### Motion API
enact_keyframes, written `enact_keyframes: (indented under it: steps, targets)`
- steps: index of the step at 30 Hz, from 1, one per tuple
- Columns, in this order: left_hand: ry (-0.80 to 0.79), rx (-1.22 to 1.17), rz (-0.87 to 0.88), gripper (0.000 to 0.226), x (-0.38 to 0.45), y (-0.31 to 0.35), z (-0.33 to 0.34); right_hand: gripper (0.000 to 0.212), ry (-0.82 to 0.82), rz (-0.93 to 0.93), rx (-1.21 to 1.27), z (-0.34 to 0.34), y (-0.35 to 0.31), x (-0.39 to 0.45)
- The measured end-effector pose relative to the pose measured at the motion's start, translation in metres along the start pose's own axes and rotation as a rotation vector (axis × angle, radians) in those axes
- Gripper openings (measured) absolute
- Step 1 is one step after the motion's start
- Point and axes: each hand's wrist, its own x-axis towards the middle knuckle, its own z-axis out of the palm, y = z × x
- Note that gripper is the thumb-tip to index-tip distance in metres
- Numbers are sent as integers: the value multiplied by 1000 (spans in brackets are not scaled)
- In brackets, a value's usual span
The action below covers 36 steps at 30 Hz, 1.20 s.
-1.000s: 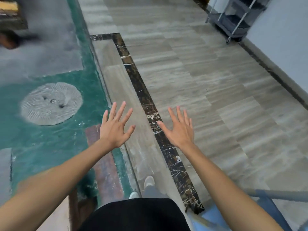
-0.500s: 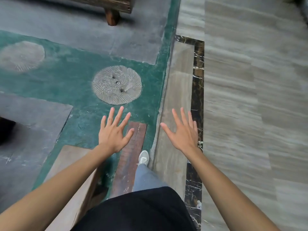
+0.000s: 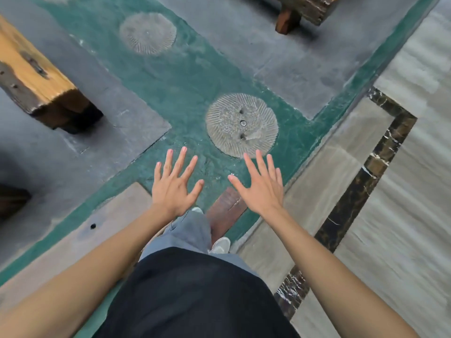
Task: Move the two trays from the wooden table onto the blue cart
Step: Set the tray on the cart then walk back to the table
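My left hand (image 3: pixel 173 184) and my right hand (image 3: pixel 262 186) are stretched out in front of me over the floor, palms down, fingers spread, holding nothing. No tray and no blue cart are in the head view. A thick wooden piece of furniture (image 3: pixel 31 79) shows at the left edge, and another wooden piece with a leg (image 3: pixel 300 11) at the top right; whether either is the wooden table I cannot tell.
The floor below is green with round grey stone discs (image 3: pixel 241 124) and dark grey slabs (image 3: pixel 73 152). To the right lies pale striped tile with a dark marble border (image 3: pixel 366 181). My legs and white shoes (image 3: pixel 220 245) are beneath me.
The view has swung left: the grey rack and the blue frame at the right are gone, and wooden furniture has come into view. Both hands stay open and empty.
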Motion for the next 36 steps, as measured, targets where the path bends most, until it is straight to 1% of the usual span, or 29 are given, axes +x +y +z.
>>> enact_keyframes:
  steps: [5,11,14,17,20,29,33,36]
  targets:
    - [10,-39,-136,75,39,-20,1,84,-76,-163,-100,5,-31,69]
    - [34,-75,-267,78,112,-56,5,85,-127,-275,-223,-3,-78,170]
    - [46,-133,-390,78,134,-78,3,85,-173,-373,-271,-13,-110,211]
    - [92,-189,-518,77,147,-100,-1,84,-202,-483,-292,-18,-148,252]
    - [91,-225,-642,78,156,-128,-11,83,-226,-565,-307,-16,-190,292]
    - [211,-282,-998,78,143,-196,-43,81,-282,-892,-337,-4,-325,338]
    - [205,-315,-1138,79,138,-229,-51,81,-357,-1003,-352,13,-389,354]
    - [219,-326,-1228,80,145,-267,-56,80,-389,-1084,-350,29,-445,377]
